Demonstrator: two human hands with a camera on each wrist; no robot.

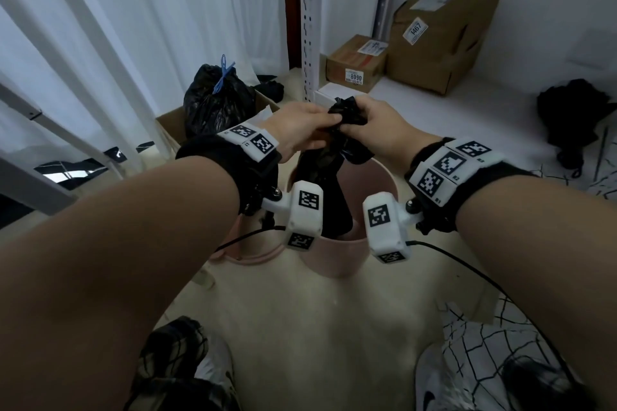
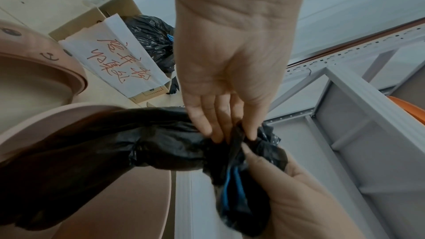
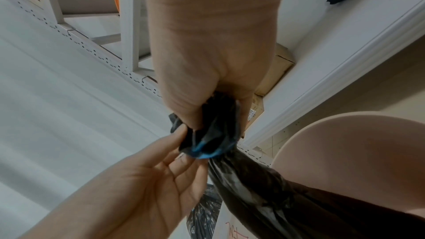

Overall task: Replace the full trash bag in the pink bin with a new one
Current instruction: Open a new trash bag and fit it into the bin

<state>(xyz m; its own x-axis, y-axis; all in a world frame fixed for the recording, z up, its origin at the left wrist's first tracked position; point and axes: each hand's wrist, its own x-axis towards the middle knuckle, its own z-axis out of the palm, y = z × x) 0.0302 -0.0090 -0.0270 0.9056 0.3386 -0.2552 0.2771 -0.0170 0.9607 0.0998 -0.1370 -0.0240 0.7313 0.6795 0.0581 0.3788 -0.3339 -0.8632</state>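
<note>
- Both our forearms fill the bottom of the head view, each with a black wrist strap carrying white marker blocks.
- Our right hand is fisted tight around the bunched top of the black trash bag, so the plastic pokes out above and below the grip.
- Our left hand sits right against it, fingers mostly straight, with the fingertips pinching a fold of the bag's neck. So the two hands are basically together on the same bag.
- From the wrist views we can see a blue drawstring tucked inside the gathered plastic in the right hand.
- That bag hangs stretched from our hands straight down into the pink bin, which stands on the floor just below our wrists; its lower end is still inside the bin.
- Just left of the bin there's a second pink piece, looks like a lid or ring, lying on the floor; can't really tell which.
- Further back on the left, a tied black bag with a blue tie sits in an open cardboard box with red handwriting on a white sheet.
- Behind that we've got white curtains and a white perforated shelf post.
- On the low white shelf to the right sit two taped cardboard boxes and a heap of black fabric.
</note>
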